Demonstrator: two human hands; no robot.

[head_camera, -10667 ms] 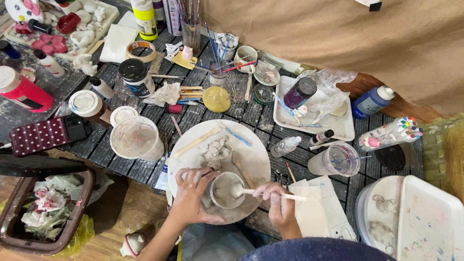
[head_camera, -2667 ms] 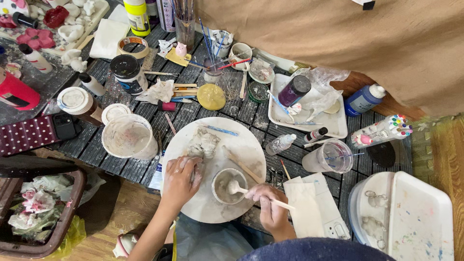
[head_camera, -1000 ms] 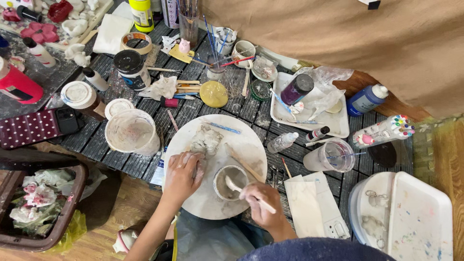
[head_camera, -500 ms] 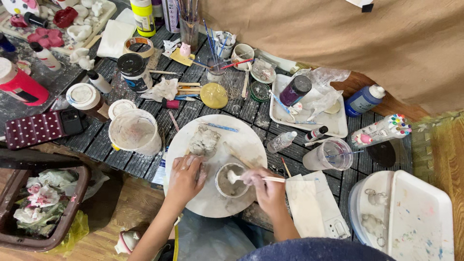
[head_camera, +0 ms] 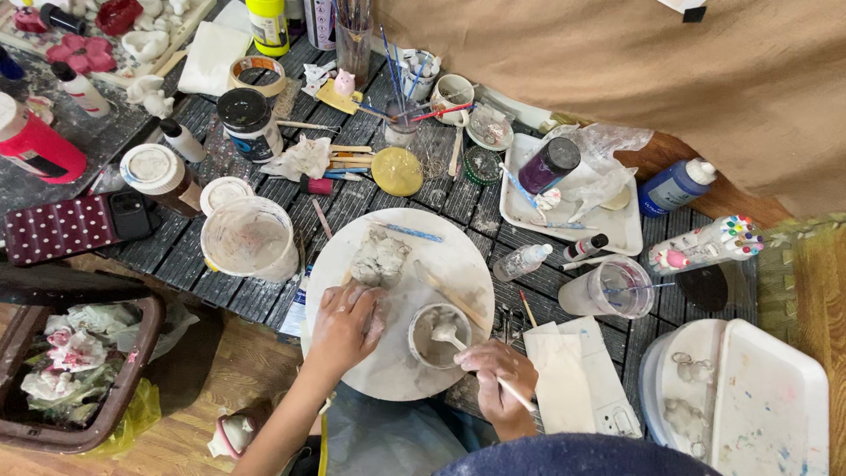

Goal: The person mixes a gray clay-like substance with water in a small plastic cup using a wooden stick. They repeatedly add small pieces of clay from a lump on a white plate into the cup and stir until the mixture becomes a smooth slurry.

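Head view: the person sits at a dark slatted table (head_camera: 203,264) crowded with craft supplies. A round white board (head_camera: 441,264) lies at the near edge, and both hands work on it.

Right hand (head_camera: 498,375): fingers curled closed around the handle of a white spoon (head_camera: 458,339), pinch grip, knuckles up. The spoon's head sits inside a small cup (head_camera: 438,335) of grey slurry; the cup stands on the board, right of centre, just beside the right hand.

Left hand (head_camera: 344,326): palm down, fingers loosely bent, lying on the board's left side. The fingertips touch or cover a grey lump; whether they grip it, cannot tell. A second pale clay piece (head_camera: 379,257) lies further up the board, apart from the hand. A flat wooden stick (head_camera: 454,295) and a blue tool (head_camera: 410,232) also lie on the board, untouched.

Around the board: an empty clear tub (head_camera: 249,238) to the left, a water cup (head_camera: 612,286) to the right, a folded white paper (head_camera: 560,383) just beside the right hand.

Judgement: step in hand is stirring or scooping slurry in the cup while the left hand steadies things. The next move would call for lifting the spoon level, so nothing drips, and keeping the cup from tipping; the left hand is free to brace it
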